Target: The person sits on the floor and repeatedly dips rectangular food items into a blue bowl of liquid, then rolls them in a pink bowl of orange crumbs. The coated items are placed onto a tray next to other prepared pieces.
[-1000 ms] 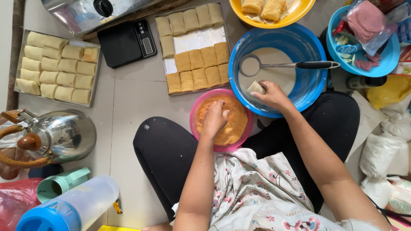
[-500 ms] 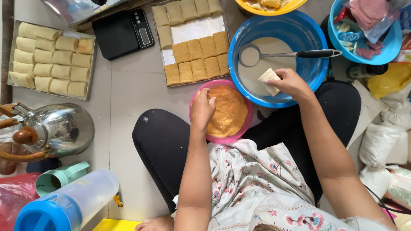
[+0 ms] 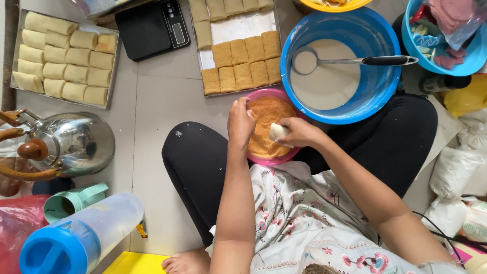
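A pale, batter-wet roll (image 3: 278, 132) is held over the pink bowl (image 3: 264, 96) of orange crumbs (image 3: 266, 119), at its right rim. It is grasped by the curled right hand (image 3: 299, 133). The left hand (image 3: 240, 121) is kept half open, fingertips pinched above the crumbs. Half a second ago the roll was held over the blue basin (image 3: 375, 91) of batter; it has since been carried across.
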